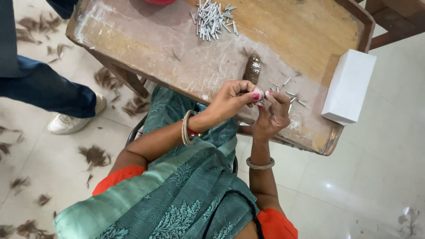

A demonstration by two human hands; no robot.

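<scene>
Left hand (232, 101) and right hand (273, 114) are meeting over the near edge of the wooden tabletop (177, 57), fingertips pinched together; what small item is being held between them is too small to tell, so whether either is gripping anything cannot be told. A few loose short silver pins (292, 98) are lying on the tabletop just beyond the right hand, touching nothing but the wood. A dark brown tuft of hair (253, 68) is lying just beyond the left hand's fingertips, pointing away from the person. A larger pile of silver pins (214, 18) is resting at the far side of the tabletop, well apart from both hands. A white rectangular box (349, 86) is sitting at the right end of the tabletop, overhanging its edge, near the right hand but apart from it. Bangles are circling both wrists. Clumps of brown hair (95, 156) are lying scattered across the tiled floor (354, 177). Another person's leg in blue trousers and a white shoe (73, 121) are standing at the left.
</scene>
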